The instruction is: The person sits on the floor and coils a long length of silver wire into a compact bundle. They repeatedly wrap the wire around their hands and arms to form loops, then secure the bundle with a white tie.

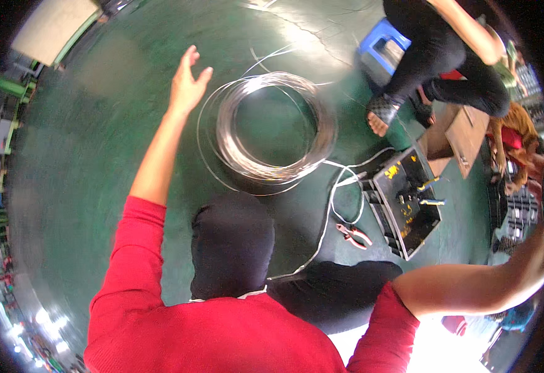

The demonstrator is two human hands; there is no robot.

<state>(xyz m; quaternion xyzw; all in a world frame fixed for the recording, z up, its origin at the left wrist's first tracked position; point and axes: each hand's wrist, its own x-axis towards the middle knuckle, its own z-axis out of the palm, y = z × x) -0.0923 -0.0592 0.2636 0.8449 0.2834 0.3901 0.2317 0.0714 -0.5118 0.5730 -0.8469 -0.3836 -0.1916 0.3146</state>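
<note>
On the green floor in front of me lies a large coil of thin, shiny metal wire [227, 133], with a few loose loops and ends around it. My left hand [188, 88] is raised near the coil's upper left side. Its fingers are apart and it holds nothing. My right forearm [483, 289] stretches to the right rim, where the fingers cannot be made out. A white cord [330, 214] runs from beside the coil toward my lap. Cutting pliers [353, 236] with red and white handles lie between the cord and a black box [382, 210].
The box holds small yellow pieces and tools. Beyond it are brown boards [466, 138]. A person in dark trousers [433, 59] sits at upper right by a blue stool [378, 48], one sandalled foot near the coil. Another person [516, 146] is at the right edge.
</note>
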